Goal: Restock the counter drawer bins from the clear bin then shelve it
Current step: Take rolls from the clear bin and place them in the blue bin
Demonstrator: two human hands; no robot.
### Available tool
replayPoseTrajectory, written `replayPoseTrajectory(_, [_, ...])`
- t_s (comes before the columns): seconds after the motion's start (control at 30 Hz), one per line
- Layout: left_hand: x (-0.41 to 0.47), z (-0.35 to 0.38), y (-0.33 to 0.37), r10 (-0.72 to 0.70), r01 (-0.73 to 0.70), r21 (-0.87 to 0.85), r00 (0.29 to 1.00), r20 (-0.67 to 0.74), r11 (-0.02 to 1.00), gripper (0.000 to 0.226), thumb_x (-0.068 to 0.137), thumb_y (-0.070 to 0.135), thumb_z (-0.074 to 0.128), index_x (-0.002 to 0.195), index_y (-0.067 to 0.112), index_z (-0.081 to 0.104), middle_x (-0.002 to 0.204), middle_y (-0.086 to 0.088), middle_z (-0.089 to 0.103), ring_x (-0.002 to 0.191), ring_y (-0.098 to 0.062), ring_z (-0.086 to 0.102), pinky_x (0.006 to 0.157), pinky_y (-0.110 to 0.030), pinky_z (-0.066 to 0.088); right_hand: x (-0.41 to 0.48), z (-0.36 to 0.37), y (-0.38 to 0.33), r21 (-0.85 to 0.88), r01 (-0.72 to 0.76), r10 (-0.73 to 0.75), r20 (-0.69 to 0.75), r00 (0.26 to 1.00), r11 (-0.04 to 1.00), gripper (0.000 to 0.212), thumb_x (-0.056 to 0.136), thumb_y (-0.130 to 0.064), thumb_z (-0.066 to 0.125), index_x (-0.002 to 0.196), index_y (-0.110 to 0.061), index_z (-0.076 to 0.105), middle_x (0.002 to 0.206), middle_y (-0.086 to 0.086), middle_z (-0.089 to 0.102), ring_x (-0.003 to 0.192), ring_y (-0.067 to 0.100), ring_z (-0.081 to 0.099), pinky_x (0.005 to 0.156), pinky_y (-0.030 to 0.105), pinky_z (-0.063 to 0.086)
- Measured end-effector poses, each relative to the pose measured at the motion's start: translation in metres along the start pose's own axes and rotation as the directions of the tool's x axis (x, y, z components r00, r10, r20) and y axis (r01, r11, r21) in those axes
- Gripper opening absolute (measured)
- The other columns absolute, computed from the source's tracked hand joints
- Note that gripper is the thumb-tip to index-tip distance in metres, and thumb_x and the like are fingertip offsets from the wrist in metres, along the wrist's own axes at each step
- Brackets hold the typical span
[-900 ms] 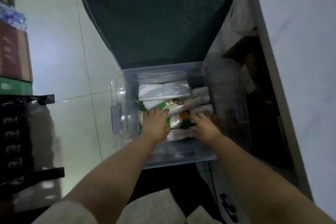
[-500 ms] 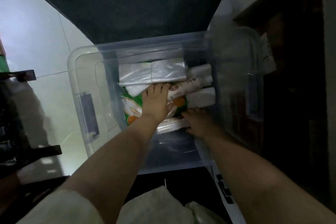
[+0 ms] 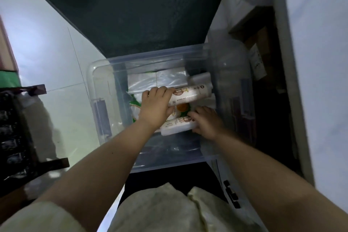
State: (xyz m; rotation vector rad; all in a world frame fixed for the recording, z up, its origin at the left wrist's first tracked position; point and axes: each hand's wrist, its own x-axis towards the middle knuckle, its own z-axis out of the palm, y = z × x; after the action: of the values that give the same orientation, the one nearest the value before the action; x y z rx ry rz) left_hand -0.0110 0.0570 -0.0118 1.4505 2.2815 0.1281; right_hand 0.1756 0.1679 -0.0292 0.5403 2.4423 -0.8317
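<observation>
Wide dark green mat [image 3: 122, 15] fills the top of the view, pale tiled floor [image 3: 47, 52] runs down the left, and a white panel [image 3: 320, 62] stands along the right with a dark, dim recess beside it. Down at centre sits the clear bin [image 3: 101, 84], lid off, its far edge against the mat's near edge and the person standing right over it. On the left edge there's a black rack [image 3: 15, 128], well apart from the bin. Now inside the bin: a flat pack of clear plastic [image 3: 160, 79] lies along the far side, and a green packet [image 3: 134, 102] with an orange spot lies lower down, mostly covered. Across the middle lies a long white roll pack [image 3: 190, 93] with a brown label, tilted slightly, its right end near the bin's right wall. A second, shorter white roll pack [image 3: 173, 126] lies nearer the person, just beside the first, with the orange spot showing between them. Both bare forearms reach in. The left hand [image 3: 156, 107] grips the left end of the long roll pack, fingers curled over its top and thumb beneath. The right hand [image 3: 205, 121] has its fingers wrapped round the right end of the shorter roll pack, holding it against the bin's contents.
</observation>
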Motion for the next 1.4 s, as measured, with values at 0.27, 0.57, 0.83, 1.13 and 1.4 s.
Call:
replayPoseTrajectory(0.27, [-0.035, -0.119, 0.019, 0.324, -0.296, 0.163, 0.927, -0.189, 0.941, 0.057, 0.069, 0.033, 0.073, 0.121, 0.025, 0.050, 0.110, 0.000, 0.061, 0.099, -0.025, 0.052, 0.080, -0.039, 0.035, -0.088, -0.064, -0.074, -0.089, -0.045, 0.008, -0.377, 0.926, 0.995, 0.054, 0.066, -0.026, 0.080, 0.116, -0.018, 0.062, 0.102, 0.011, 0.058, 0.094, 0.036, 0.056, 0.079, 0.045, 0.047])
replayPoseTrajectory(0.57, [-0.084, -0.231, 0.087, 0.601, -0.552, 0.237, 0.719, -0.350, 0.799, 0.058, 0.066, 0.034, 0.071, 0.121, 0.023, 0.055, 0.108, -0.001, 0.062, 0.096, -0.028, 0.054, 0.080, -0.041, 0.037, -0.213, -0.084, -0.169, -0.019, -0.344, 0.210, -0.761, 0.614, 0.939, 0.059, 0.064, -0.024, 0.081, 0.120, -0.019, 0.062, 0.110, 0.013, 0.059, 0.101, 0.035, 0.055, 0.088, 0.047, 0.043])
replayPoseTrajectory(0.83, [-0.141, -0.285, 0.235, 0.785, -0.806, 0.151, 0.485, -0.386, 0.573, 0.056, 0.073, 0.033, 0.071, 0.126, 0.024, 0.052, 0.118, -0.002, 0.061, 0.106, -0.029, 0.053, 0.089, -0.045, 0.037, -0.376, -0.084, -0.197, 0.119, -0.614, 0.327, -0.914, 0.240, 0.781, 0.056, 0.065, -0.016, 0.084, 0.118, -0.012, 0.065, 0.110, 0.020, 0.061, 0.096, 0.039, 0.058, 0.086, 0.048, 0.045])
replayPoseTrajectory(1.13, [-0.255, -0.239, 0.427, 0.940, -0.970, 0.103, 0.184, -0.287, 0.222, 0.058, 0.072, 0.036, 0.070, 0.127, 0.026, 0.053, 0.112, 0.002, 0.061, 0.104, -0.026, 0.051, 0.086, -0.041, 0.034, -0.566, 0.010, -0.198, 0.389, -0.729, 0.433, -0.890, -0.141, 0.563, 0.059, 0.063, -0.016, 0.087, 0.117, -0.014, 0.066, 0.108, 0.016, 0.061, 0.095, 0.037, 0.056, 0.086, 0.048, 0.044])
replayPoseTrajectory(1.4, [-0.382, -0.129, 0.568, 0.987, -0.998, 0.020, 0.052, -0.154, 0.055, 0.061, 0.072, 0.039, 0.071, 0.128, 0.030, 0.049, 0.119, 0.004, 0.059, 0.109, -0.023, 0.050, 0.089, -0.041, 0.035, -0.723, 0.141, -0.184, 0.582, -0.725, 0.621, -0.734, -0.274, 0.368, 0.060, 0.067, -0.017, 0.084, 0.122, -0.019, 0.060, 0.115, 0.011, 0.058, 0.104, 0.032, 0.053, 0.094, 0.047, 0.042])
